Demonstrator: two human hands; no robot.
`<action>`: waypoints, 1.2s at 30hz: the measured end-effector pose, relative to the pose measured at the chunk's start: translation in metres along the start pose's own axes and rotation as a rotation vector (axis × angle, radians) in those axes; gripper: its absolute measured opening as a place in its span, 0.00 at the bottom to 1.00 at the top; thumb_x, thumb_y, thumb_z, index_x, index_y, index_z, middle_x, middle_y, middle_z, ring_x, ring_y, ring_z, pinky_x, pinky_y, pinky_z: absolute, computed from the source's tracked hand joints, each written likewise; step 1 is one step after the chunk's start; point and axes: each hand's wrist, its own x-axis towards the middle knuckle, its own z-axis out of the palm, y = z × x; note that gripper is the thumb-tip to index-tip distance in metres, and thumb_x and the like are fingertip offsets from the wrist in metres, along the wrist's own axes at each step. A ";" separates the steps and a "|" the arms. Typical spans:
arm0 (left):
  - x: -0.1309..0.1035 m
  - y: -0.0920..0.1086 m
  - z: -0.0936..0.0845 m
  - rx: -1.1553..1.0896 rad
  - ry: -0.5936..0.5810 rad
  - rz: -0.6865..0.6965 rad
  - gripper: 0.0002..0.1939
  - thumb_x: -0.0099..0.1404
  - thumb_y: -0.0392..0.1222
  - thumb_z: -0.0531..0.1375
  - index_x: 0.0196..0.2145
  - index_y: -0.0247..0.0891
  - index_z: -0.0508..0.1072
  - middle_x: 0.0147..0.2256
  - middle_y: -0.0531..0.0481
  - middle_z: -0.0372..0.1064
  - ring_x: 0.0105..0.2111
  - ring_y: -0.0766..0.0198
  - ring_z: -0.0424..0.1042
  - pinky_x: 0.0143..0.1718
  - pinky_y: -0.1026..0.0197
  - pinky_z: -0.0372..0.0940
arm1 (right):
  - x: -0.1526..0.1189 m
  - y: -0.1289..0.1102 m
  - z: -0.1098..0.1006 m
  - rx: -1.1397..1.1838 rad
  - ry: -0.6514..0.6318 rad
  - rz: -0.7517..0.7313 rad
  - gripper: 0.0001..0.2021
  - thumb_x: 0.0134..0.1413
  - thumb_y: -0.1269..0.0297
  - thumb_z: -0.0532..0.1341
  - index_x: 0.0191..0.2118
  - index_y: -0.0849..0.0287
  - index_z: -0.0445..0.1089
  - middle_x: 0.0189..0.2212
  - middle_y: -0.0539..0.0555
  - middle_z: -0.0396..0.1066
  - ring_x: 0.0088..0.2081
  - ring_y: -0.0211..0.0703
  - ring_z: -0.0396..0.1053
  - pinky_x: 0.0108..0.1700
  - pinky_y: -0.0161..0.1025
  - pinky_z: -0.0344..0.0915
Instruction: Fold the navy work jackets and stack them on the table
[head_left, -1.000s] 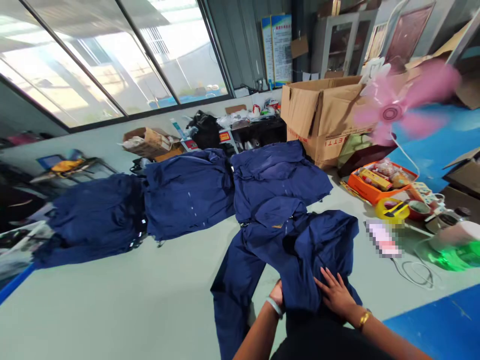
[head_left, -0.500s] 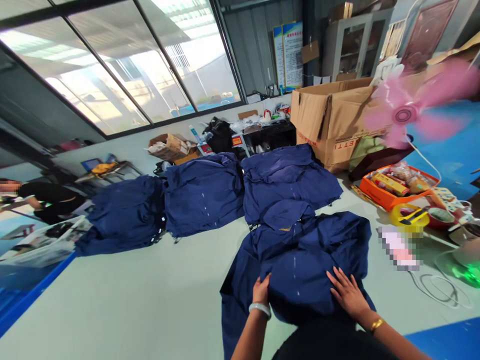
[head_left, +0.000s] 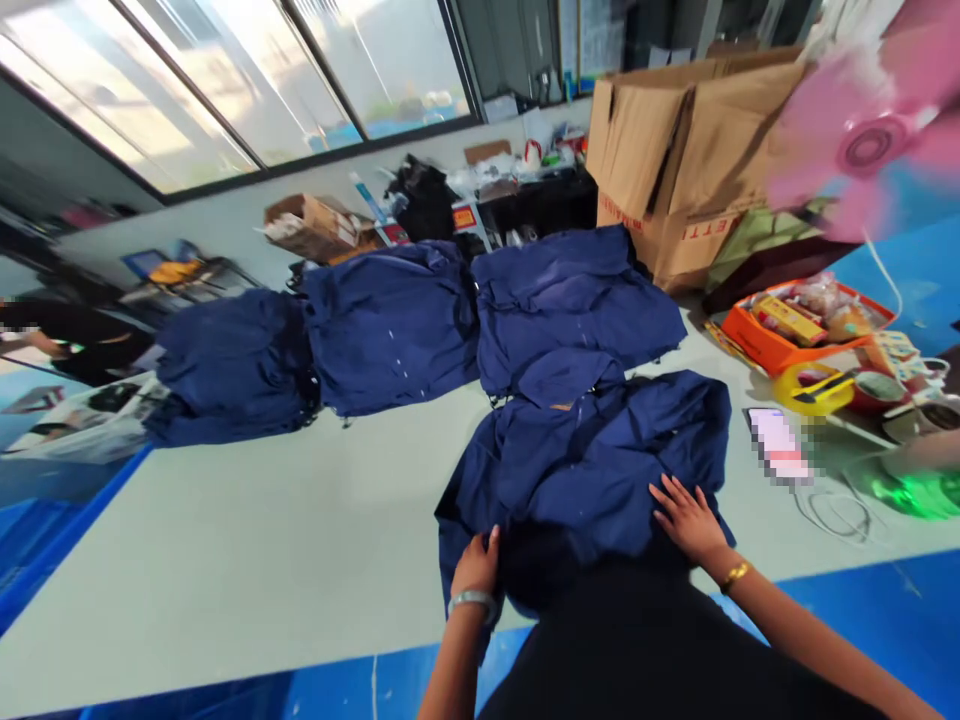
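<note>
A dark blue jacket [head_left: 592, 450] lies spread on the pale table [head_left: 300, 530], its hood toward the far side. At its near left edge, my left hand [head_left: 477, 565] pinches the cloth between thumb and fingers, a pale bangle on the wrist. My right hand [head_left: 690, 520] rests flat on the jacket's right part with its fingers spread. The jacket's near edge is partly hidden by my dark clothing. Beyond it sit more dark blue garments in piles: one on the right [head_left: 570, 300], one in the middle [head_left: 397, 335] and one on the left [head_left: 232, 365].
Right of the jacket lie a phone [head_left: 780, 445] with a cable, a yellow tape roll [head_left: 814, 390] and an orange box [head_left: 772, 345] of packets. Behind stand a large cardboard box [head_left: 675, 160] and a pink fan [head_left: 870, 145]. Far left, a person [head_left: 82, 335] bends near a clear bin.
The view has tilted down, showing more floor at the bottom. My left hand has shifted left and nearer with the jacket's edge; my right hand stays flat on the cloth.
</note>
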 end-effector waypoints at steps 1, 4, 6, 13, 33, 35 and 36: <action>0.000 0.001 0.005 -0.024 -0.017 -0.016 0.31 0.74 0.59 0.45 0.53 0.32 0.75 0.52 0.28 0.77 0.57 0.41 0.75 0.58 0.46 0.66 | -0.002 0.000 -0.005 -0.019 0.018 0.009 0.26 0.71 0.56 0.50 0.71 0.46 0.62 0.74 0.56 0.54 0.72 0.55 0.55 0.71 0.66 0.50; 0.003 0.004 0.015 -0.152 -0.049 -0.094 0.34 0.75 0.58 0.40 0.50 0.31 0.77 0.52 0.29 0.78 0.56 0.42 0.76 0.57 0.48 0.68 | -0.002 -0.001 -0.015 -0.060 0.089 0.017 0.26 0.73 0.57 0.48 0.72 0.48 0.60 0.75 0.57 0.51 0.73 0.56 0.52 0.71 0.67 0.48; 0.005 0.004 0.019 -0.241 -0.047 -0.113 0.37 0.75 0.59 0.37 0.44 0.33 0.79 0.48 0.30 0.79 0.55 0.43 0.76 0.56 0.49 0.68 | -0.002 -0.004 -0.015 -0.072 0.110 0.013 0.26 0.73 0.57 0.47 0.72 0.47 0.59 0.75 0.56 0.50 0.74 0.56 0.49 0.71 0.69 0.46; 0.008 0.001 0.026 -0.401 -0.084 0.069 0.40 0.57 0.79 0.55 0.38 0.35 0.77 0.39 0.38 0.80 0.45 0.45 0.79 0.48 0.52 0.71 | -0.016 -0.006 0.001 -0.083 0.023 0.017 0.27 0.71 0.57 0.50 0.73 0.45 0.58 0.74 0.54 0.52 0.73 0.56 0.51 0.71 0.70 0.44; -0.009 -0.003 0.026 0.107 -0.300 -0.045 0.39 0.71 0.69 0.49 0.59 0.29 0.69 0.57 0.27 0.74 0.60 0.42 0.73 0.58 0.51 0.65 | -0.035 -0.039 -0.065 -0.028 0.062 -0.011 0.23 0.72 0.58 0.51 0.66 0.52 0.69 0.71 0.60 0.59 0.71 0.55 0.55 0.74 0.60 0.45; -0.008 -0.007 0.023 0.037 -0.291 -0.055 0.38 0.73 0.66 0.47 0.60 0.29 0.69 0.59 0.29 0.73 0.62 0.45 0.71 0.60 0.53 0.64 | -0.017 -0.047 -0.061 -0.017 0.036 -0.029 0.25 0.72 0.58 0.51 0.70 0.49 0.64 0.74 0.57 0.52 0.74 0.56 0.50 0.73 0.62 0.47; -0.008 -0.010 0.021 0.012 -0.297 -0.062 0.37 0.73 0.66 0.46 0.60 0.30 0.70 0.59 0.30 0.74 0.61 0.45 0.72 0.60 0.54 0.64 | -0.012 -0.049 -0.057 -0.022 0.003 -0.014 0.25 0.72 0.57 0.52 0.71 0.47 0.62 0.75 0.58 0.51 0.74 0.57 0.49 0.72 0.64 0.48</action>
